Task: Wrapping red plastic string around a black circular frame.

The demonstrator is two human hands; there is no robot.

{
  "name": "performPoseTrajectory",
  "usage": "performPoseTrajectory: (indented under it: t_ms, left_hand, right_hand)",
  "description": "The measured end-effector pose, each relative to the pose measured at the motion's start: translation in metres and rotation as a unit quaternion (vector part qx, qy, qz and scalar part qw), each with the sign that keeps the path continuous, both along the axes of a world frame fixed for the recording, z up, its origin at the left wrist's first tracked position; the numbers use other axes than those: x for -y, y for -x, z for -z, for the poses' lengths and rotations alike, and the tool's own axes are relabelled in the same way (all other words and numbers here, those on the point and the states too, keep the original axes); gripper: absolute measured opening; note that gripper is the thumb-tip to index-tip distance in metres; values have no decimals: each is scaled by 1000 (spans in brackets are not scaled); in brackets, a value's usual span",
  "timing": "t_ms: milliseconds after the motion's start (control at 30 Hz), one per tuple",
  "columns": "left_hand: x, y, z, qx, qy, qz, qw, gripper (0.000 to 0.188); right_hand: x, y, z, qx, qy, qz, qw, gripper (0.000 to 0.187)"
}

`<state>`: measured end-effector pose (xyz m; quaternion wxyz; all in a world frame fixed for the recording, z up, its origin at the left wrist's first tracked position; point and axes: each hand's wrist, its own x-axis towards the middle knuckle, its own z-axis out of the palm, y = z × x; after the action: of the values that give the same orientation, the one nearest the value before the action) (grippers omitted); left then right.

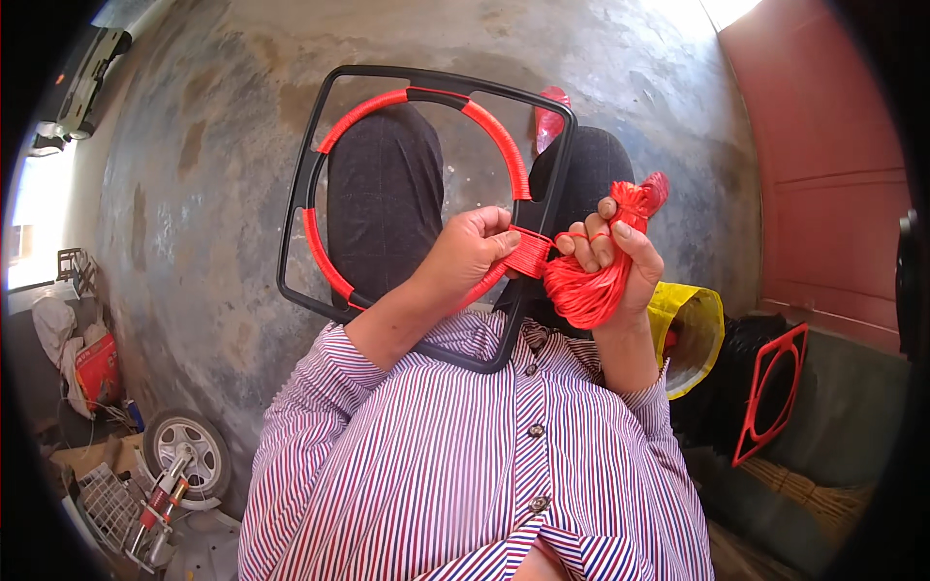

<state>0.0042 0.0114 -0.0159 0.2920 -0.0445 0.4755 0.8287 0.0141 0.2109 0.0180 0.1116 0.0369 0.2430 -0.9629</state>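
A black square frame (556, 179) with a round inner ring rests over my lap. Glossy red cord wraps much of the ring (502, 137), and black bands show between the wrapped stretches. My left hand (467, 254) pinches the frame with thumb and fingers at a thick band of red cord (528, 254), wound where ring and outer frame join on the right. My right hand (628, 259) is closed around a bundled hank of red cord (587, 292). From it a strand runs over the fingers to the wound band. The left fingertips behind the frame are partly hidden.
My dark-trousered knees (383, 184) lie under the frame. A yellow-rimmed sack (715, 324) stands at my right, near black material and a red frame (748, 426). At lower left are a spoked wheel (189, 455) and a wire rack (107, 504). A red panel (823, 155) rises at right.
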Motion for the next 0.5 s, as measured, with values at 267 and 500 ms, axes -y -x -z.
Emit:
performPoseTrajectory:
  t_ms: [267,500]
  left_hand:
    - [3,-2,-5,-16,37,1,999,14]
    - [4,0,-6,96,-121,-24,988,15]
  right_hand:
    - [11,-7,-27,-4,-217,-12,976,19]
    - [2,-7,-30,-4,-282,-46,958,21]
